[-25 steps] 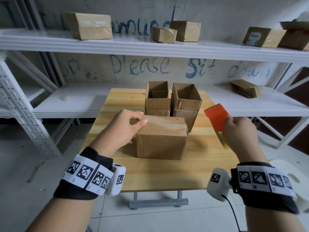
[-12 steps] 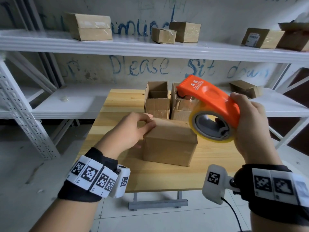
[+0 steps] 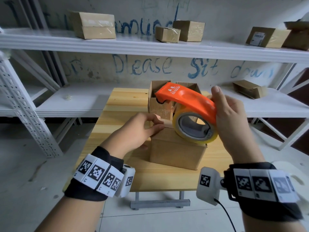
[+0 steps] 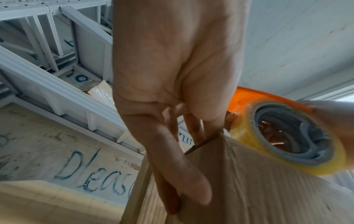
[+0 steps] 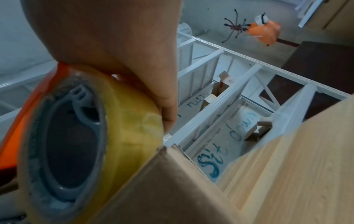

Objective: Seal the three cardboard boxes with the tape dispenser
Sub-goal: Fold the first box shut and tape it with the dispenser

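Note:
A closed cardboard box [image 3: 177, 153] sits near the front of the wooden table [image 3: 127, 101]. My left hand [image 3: 153, 136] holds its top left edge, fingers over the top and thumb [image 4: 184, 178] down the side. My right hand [image 3: 222, 113] grips the orange tape dispenser [image 3: 187, 99] by its rear. The yellowish tape roll [image 3: 194, 129] hovers at the box's top, and whether it touches I cannot tell. The roll [image 5: 130, 121] fills the right wrist view beside a box corner [image 5: 162, 174]. Two open boxes [image 3: 158, 101] [image 3: 192, 85] stand behind, partly hidden by the dispenser.
White metal shelving runs behind and beside the table. Its top shelf carries several sealed boxes [image 3: 95, 25] [image 3: 189, 30] [image 3: 267, 37]. A flattened box [image 3: 249, 88] lies on the lower shelf at right. A perforated rack upright [image 3: 25, 106] stands at left.
My right hand has swung the dispenser up from the right and leftward over the closed box. The box has slid a little nearer, with my left hand still on its edge.

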A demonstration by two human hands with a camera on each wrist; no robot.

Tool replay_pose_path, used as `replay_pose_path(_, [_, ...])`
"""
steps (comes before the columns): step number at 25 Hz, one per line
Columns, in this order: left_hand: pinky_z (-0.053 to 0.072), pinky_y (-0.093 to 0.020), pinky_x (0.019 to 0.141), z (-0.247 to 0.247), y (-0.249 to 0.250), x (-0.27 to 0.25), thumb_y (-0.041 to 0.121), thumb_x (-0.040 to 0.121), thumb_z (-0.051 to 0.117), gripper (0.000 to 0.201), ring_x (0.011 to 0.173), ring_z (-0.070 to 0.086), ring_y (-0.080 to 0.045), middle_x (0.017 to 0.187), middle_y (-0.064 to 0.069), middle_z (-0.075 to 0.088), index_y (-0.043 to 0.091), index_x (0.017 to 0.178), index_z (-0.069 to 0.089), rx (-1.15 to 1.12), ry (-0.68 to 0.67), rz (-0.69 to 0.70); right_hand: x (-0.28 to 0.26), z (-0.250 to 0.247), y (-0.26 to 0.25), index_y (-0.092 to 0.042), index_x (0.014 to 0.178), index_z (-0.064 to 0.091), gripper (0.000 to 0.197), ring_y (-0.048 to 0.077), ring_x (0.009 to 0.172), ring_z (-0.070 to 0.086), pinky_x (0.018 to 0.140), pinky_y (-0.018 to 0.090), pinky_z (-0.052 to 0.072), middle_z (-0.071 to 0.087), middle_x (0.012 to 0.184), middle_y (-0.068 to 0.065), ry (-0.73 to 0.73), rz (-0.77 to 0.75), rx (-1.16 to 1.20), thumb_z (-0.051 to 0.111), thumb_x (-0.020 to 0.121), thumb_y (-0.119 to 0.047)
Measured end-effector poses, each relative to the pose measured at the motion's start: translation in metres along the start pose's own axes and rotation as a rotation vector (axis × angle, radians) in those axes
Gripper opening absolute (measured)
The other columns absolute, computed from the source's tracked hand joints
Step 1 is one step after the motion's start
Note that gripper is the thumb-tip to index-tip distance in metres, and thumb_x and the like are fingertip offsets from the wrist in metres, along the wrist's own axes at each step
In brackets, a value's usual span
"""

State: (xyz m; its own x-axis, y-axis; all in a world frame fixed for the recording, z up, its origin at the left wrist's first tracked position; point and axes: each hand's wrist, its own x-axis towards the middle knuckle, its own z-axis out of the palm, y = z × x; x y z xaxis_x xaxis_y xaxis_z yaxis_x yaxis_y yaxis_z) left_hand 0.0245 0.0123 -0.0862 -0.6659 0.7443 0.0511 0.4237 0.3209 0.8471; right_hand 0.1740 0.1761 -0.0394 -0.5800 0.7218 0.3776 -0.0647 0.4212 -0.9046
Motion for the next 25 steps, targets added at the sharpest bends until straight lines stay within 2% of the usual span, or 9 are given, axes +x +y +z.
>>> replay_pose_path(2, [0.060, -0.028, 0.054, 0.000, 0.000, -0.001, 0.046, 0.095, 0.064, 0.015, 0.104, 0.058, -0.010, 0.143, 0.015, 0.051, 0.033, 0.090, 0.065, 0.025, -0.004, 0.005, 0.003, -0.001, 0.001, -0.008, 0.085, 0.062, 0.038, 0.019, 0.056, 0.042, 0.053, 0.033, 0.034, 0.048, 0.065, 0.010, -0.007, -0.062, 0.006, 0.050, 0.101, -0.041])
replay_pose_path(6, [0.062, -0.031, 0.055, -0.001, 0.004, -0.004, 0.047, 0.099, 0.057, 0.015, 0.097, 0.060, -0.016, 0.130, 0.011, 0.057, 0.035, 0.093, 0.062, 0.097, -0.041, 0.011, 0.007, -0.005, 0.004, -0.016, 0.085, 0.070, 0.031, 0.017, 0.061, 0.047, 0.057, 0.029, 0.038, 0.055, 0.067, 0.003, -0.111, -0.031, 0.089, 0.051, 0.101, -0.033])
replay_pose_path(8, [0.063, -0.039, 0.058, -0.002, 0.005, -0.005, 0.046, 0.102, 0.052, 0.014, 0.091, 0.063, -0.019, 0.111, 0.006, 0.061, 0.035, 0.098, 0.059, 0.158, -0.065, 0.025, 0.006, -0.008, 0.005, -0.018, 0.096, 0.069, 0.035, 0.022, 0.072, 0.055, 0.070, 0.038, 0.044, 0.063, 0.081, 0.006, -0.177, -0.038, 0.017, 0.045, 0.101, -0.044])
replay_pose_path(10, [0.063, -0.044, 0.059, -0.002, 0.006, -0.006, 0.045, 0.103, 0.049, 0.013, 0.087, 0.064, -0.021, 0.104, 0.003, 0.062, 0.036, 0.102, 0.058, 0.184, -0.069, 0.032, 0.004, -0.010, 0.004, -0.029, 0.108, 0.063, 0.037, 0.017, 0.080, 0.062, 0.075, 0.041, 0.048, 0.066, 0.092, 0.004, -0.252, -0.063, -0.070, 0.046, 0.092, -0.059])
replay_pose_path(13, [0.062, -0.045, 0.058, -0.003, 0.007, -0.007, 0.044, 0.102, 0.051, 0.013, 0.082, 0.065, -0.022, 0.101, 0.005, 0.061, 0.035, 0.101, 0.059, 0.172, -0.058, 0.036, -0.002, -0.008, 0.000, -0.033, 0.113, 0.053, 0.033, 0.007, 0.073, 0.064, 0.061, 0.023, 0.049, 0.065, 0.096, -0.002, -0.306, -0.109, -0.083, 0.064, 0.089, -0.052])
replay_pose_path(15, [0.062, -0.046, 0.058, -0.003, 0.007, -0.007, 0.045, 0.101, 0.052, 0.013, 0.082, 0.067, -0.024, 0.102, 0.005, 0.062, 0.035, 0.100, 0.060, 0.162, -0.050, 0.038, -0.002, -0.006, 0.000, -0.033, 0.114, 0.060, 0.033, 0.007, 0.084, 0.066, 0.066, 0.018, 0.048, 0.067, 0.103, -0.003, -0.276, -0.175, -0.083, 0.072, 0.085, -0.044])
replay_pose_path(18, [0.063, -0.045, 0.058, -0.004, 0.005, -0.007, 0.047, 0.102, 0.050, 0.014, 0.084, 0.067, -0.022, 0.106, 0.005, 0.062, 0.036, 0.104, 0.060, 0.179, -0.059, 0.041, 0.000, -0.006, 0.003, -0.031, 0.119, 0.068, 0.037, 0.012, 0.101, 0.066, 0.084, 0.027, 0.049, 0.070, 0.111, -0.003, -0.255, -0.187, -0.032, 0.068, 0.083, -0.041])
replay_pose_path(21, [0.063, -0.041, 0.058, -0.005, 0.003, -0.007, 0.047, 0.102, 0.049, 0.013, 0.087, 0.064, -0.018, 0.104, 0.007, 0.060, 0.037, 0.104, 0.058, 0.190, -0.078, 0.044, -0.001, -0.004, 0.002, -0.029, 0.113, 0.072, 0.036, 0.013, 0.098, 0.065, 0.083, 0.029, 0.048, 0.071, 0.105, -0.002, -0.221, -0.173, 0.010, 0.056, 0.080, -0.029])
replay_pose_path(25, [0.064, -0.042, 0.061, -0.007, 0.002, -0.007, 0.048, 0.101, 0.051, 0.017, 0.089, 0.066, -0.018, 0.106, 0.007, 0.062, 0.035, 0.107, 0.061, 0.153, -0.076, 0.039, 0.000, 0.002, 0.008, -0.028, 0.115, 0.071, 0.040, 0.016, 0.107, 0.064, 0.094, 0.048, 0.050, 0.072, 0.111, -0.005, -0.188, -0.248, -0.084, 0.043, 0.087, -0.030])
